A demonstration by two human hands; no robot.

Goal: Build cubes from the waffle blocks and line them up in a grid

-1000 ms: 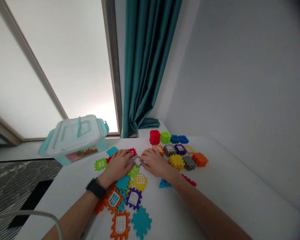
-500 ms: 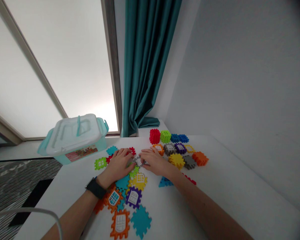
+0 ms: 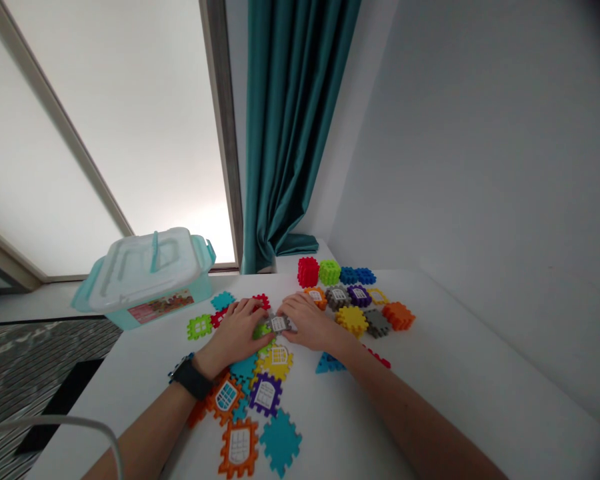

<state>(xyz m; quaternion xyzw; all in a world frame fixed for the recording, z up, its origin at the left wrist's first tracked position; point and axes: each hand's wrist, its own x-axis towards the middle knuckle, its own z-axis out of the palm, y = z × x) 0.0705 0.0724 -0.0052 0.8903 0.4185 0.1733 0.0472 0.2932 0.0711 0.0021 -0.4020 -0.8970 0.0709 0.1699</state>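
Observation:
Near the middle of the white table, a grey window tile [image 3: 279,324] lies between my hands. My right hand [image 3: 307,323] grips its right side, with the thumb low and the fingers curled over the far edge. My left hand [image 3: 237,331], a dark watch on its wrist, bends over a lime-green tile [image 3: 263,331] touching the grey one. Its thumb presses the near side and its fingers the far side. Toward me, joined tiles continue with a yellow window tile [image 3: 276,360], a purple one [image 3: 265,393] and a turquoise one [image 3: 243,368], partly under my left hand.
Stacked tiles, among them red [image 3: 308,272], yellow [image 3: 352,321] and orange [image 3: 399,315] ones, stand at the back right. Blue triangles [image 3: 330,363] lie by my right forearm. A lidded turquoise box [image 3: 155,280] sits back left. A white cable [image 3: 55,421] crosses the lower left.
My right fingers have drawn back to the grey tile's right side, so more of its face shows. My left hand stays nearly in place. The view has shifted slightly.

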